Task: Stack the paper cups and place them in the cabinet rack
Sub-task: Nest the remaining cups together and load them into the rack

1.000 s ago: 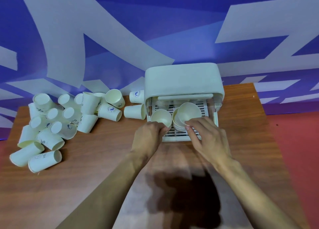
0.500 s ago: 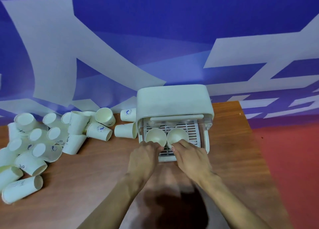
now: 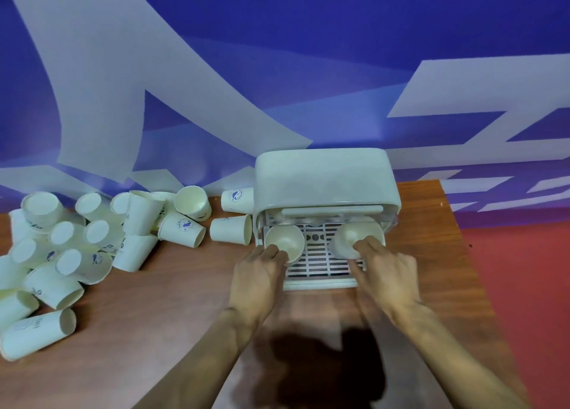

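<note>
White plastic forms the small cabinet (image 3: 324, 177) that stands at the far edge of the wooden table (image 3: 185, 300), against a blue and pale grey wall (image 3: 277, 53). Its slatted tray (image 3: 320, 269) is out toward the person, and two paper cups sit on it with their mouths turned upward. The left cup (image 3: 285, 240) is at the left end of the tray. The left hand (image 3: 256, 282) holds it from the near side, with the fingers curled against its wall. The right cup (image 3: 351, 237) is at the right end and is a little blurred. The right hand (image 3: 387, 280) pinches its near wall, with two fingers (image 3: 367, 246) on top and the thumb below. The two cups are apart, with bare slats between them. Whether each is a single cup or a stack, I cannot tell. On the left part of the table lies a heap of loose cups (image 3: 77, 248), most of them on their side, and two more lie just beside the cabinet.
</note>
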Tool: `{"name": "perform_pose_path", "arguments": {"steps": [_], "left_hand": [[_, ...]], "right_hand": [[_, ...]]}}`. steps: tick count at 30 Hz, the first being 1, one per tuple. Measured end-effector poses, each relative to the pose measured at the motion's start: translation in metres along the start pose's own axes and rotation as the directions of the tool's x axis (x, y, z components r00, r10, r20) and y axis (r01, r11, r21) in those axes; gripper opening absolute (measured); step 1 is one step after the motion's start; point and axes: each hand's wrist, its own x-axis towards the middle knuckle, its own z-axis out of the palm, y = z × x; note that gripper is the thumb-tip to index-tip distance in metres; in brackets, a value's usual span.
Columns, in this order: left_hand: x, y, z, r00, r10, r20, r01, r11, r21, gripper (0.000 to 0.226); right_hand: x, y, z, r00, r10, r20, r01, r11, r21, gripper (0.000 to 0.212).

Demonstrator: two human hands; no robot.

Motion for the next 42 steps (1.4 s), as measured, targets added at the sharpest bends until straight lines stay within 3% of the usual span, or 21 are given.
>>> {"name": "perform_pose_path", "arguments": {"steps": [7, 10, 13, 16, 19, 22, 27, 30, 33, 36, 40, 42], "left_hand": [[0.012, -0.001, 0.004, 0.997, -0.020, 0.072, 0.021, 1.000, -0.012, 0.021], [0.016, -0.003, 0.003, 0.992, -0.015, 0.124, 0.013, 1.000, 0.017, 0.026], [0.016, -0.003, 0.002, 0.992, 0.008, 0.128, -0.014, 0.999, 0.052, 0.030], [0.015, -0.003, 0.001, 0.992, 0.003, 0.124, -0.008, 0.999, 0.044, 0.031], [0.018, -0.001, 0.000, 0.991, -0.015, 0.136, 0.008, 0.999, 0.052, 0.032], [0.017, 0.000, 0.000, 0.993, -0.018, 0.119, 0.011, 0.998, 0.056, 0.034], [0.014, 0.003, -0.005, 0.994, -0.030, 0.104, 0.022, 0.997, 0.074, 0.025], [0.011, 0.002, -0.007, 0.995, -0.036, 0.093, 0.026, 0.993, 0.115, 0.028], [0.008, 0.004, -0.008, 0.998, -0.026, 0.056, 0.019, 0.992, 0.126, 0.027], [0.001, 0.007, -0.012, 1.000, 0.008, 0.013, -0.009, 0.996, 0.094, 0.033], [-0.026, 0.003, -0.029, 0.991, 0.053, -0.126, -0.053, 0.999, 0.009, 0.030], [-0.049, -0.007, -0.035, 0.985, 0.036, -0.171, -0.042, 0.999, -0.028, 0.021]], "right_hand": [[0.035, -0.013, -0.001, 0.982, 0.165, 0.095, -0.163, 0.986, -0.030, 0.028], [0.051, -0.012, 0.008, 0.961, 0.235, 0.145, -0.246, 0.967, 0.069, 0.031], [0.063, -0.008, 0.017, 0.941, 0.322, 0.100, -0.336, 0.919, 0.204, 0.031], [0.071, -0.011, 0.015, 0.963, 0.260, 0.076, -0.270, 0.949, 0.164, 0.024], [0.073, -0.014, 0.010, 0.981, 0.167, -0.100, -0.158, 0.983, 0.096, 0.028], [0.069, -0.013, 0.010, 0.974, 0.179, -0.141, -0.153, 0.972, 0.177, 0.031], [0.065, -0.016, 0.003, 0.975, 0.147, -0.165, -0.116, 0.976, 0.185, 0.037], [0.056, -0.015, 0.000, 0.981, 0.185, -0.054, -0.171, 0.964, 0.204, 0.034], [0.039, -0.016, -0.005, 0.987, 0.161, 0.019, -0.162, 0.978, 0.131, 0.055], [0.010, -0.025, -0.018, 0.995, 0.101, 0.019, -0.103, 0.978, 0.183, 0.070], [-0.037, -0.046, -0.030, 0.995, 0.084, -0.052, -0.066, 0.960, 0.273, 0.061], [-0.054, -0.065, -0.030, 0.992, 0.011, -0.127, 0.028, 0.953, 0.302, 0.050]]}}
